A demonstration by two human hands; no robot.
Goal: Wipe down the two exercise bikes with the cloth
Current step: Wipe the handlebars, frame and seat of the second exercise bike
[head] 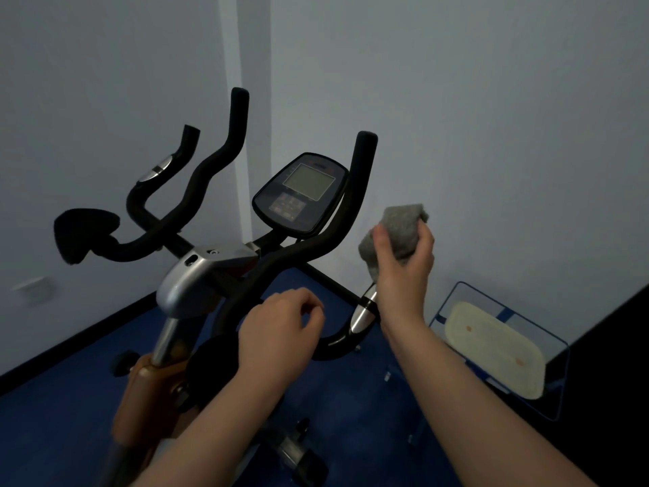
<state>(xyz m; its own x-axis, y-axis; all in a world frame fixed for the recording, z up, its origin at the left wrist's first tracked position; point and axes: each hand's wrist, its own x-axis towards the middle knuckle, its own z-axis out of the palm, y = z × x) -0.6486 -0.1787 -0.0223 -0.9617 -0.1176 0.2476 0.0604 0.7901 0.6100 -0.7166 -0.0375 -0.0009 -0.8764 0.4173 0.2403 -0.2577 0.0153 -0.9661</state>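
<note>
An exercise bike (196, 279) with a silver stem stands in front of me, its black handlebars (312, 247) curving up either side of an oval console (302, 191) with a grey screen. My right hand (407, 261) grips a folded grey cloth (400, 226), held in the air just right of the right handlebar upright. My left hand (281, 328) hovers with loosely curled fingers over the lower loop of the handlebar and holds nothing. I cannot tell whether it touches the bar. Only one bike is in view.
White walls meet in a corner behind the bike. Blue carpet (63, 423) covers the floor. At the right stands a blue-framed glass-sided stand (558, 346) with a cream pad (491, 349) lying in it. A wall socket (33, 288) sits low at the left.
</note>
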